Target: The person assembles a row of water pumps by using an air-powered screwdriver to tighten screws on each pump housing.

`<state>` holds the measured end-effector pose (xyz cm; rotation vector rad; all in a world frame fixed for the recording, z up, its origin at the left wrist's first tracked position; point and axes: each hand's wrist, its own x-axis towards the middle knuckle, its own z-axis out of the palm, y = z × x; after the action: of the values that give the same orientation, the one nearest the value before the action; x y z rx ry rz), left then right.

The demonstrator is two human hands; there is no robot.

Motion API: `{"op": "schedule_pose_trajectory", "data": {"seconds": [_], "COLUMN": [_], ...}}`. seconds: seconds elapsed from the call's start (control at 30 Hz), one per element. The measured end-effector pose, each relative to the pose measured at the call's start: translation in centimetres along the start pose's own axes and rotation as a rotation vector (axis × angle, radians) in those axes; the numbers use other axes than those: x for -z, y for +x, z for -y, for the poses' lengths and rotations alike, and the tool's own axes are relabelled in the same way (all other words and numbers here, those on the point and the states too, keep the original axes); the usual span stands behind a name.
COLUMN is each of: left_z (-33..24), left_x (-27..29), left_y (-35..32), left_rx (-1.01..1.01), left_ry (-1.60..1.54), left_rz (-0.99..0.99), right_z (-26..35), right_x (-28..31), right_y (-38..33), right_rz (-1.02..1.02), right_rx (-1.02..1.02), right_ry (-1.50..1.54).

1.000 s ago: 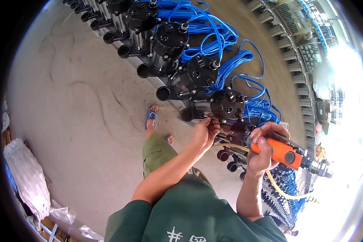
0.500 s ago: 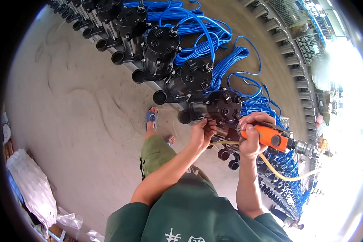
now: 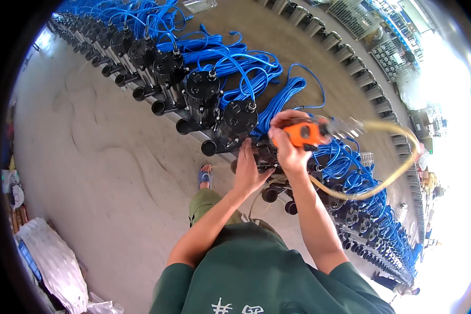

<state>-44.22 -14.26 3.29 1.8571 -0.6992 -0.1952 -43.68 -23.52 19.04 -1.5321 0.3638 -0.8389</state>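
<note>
My right hand [image 3: 290, 154] is closed round an orange air-powered driver [image 3: 304, 135], blurred by motion, with metal fittings at its right end. A yellowish hose [image 3: 395, 180] loops from those fittings back down toward my right forearm. Just left of it, my left hand [image 3: 250, 172] has its fingers stretched out and thumb apart, against a dark pump [image 3: 266, 153]. Both hands and the tool cover most of this pump. Beyond it stands a black cylindrical pump [image 3: 238, 121] with a round bolted top and a side outlet pipe.
Similar pumps [image 3: 201, 91] line up from far left to lower right. Coils of blue cable [image 3: 282, 102] lie behind them. Across the brown floor runs a row of metal cylinders [image 3: 356, 65], near wire crates [image 3: 395, 57]. White sacking [image 3: 55, 261] lies at lower left.
The driver and my right hand have moved up and left, over the pump. My left fingers, bent at the pump's side before, are now stretched out. The hose has swung up; the view has shifted.
</note>
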Motion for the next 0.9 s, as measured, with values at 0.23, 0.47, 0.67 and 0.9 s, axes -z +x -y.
{"op": "schedule_pose_trajectory", "data": {"seconds": [0.23, 0.47, 0.67, 0.9], "left_z": [2.0, 1.9, 3.7, 3.9], "left_x": [-0.4, -0.5, -1.0, -1.1], "left_y": [1.0, 1.5, 1.3, 1.5], "left_rx": [-0.001, -0.112, -0.157, -0.219], "left_ry": [-0.079, -0.051, 0.007, 0.011], "left_rz": [0.125, 0.141, 0.193, 0.152], "right_z": [0.2, 0.3, 0.6, 2.6], "right_x": [-0.7, 0.3, 0.4, 0.7], "right_y": [1.1, 1.9, 1.3, 0.6], "right_rz": [-0.055, 0.140, 0.066, -0.033], "right_rx": [0.005, 0.101, 0.163, 0.194], "right_ry": [0.034, 0.082, -0.108, 0.055]}}
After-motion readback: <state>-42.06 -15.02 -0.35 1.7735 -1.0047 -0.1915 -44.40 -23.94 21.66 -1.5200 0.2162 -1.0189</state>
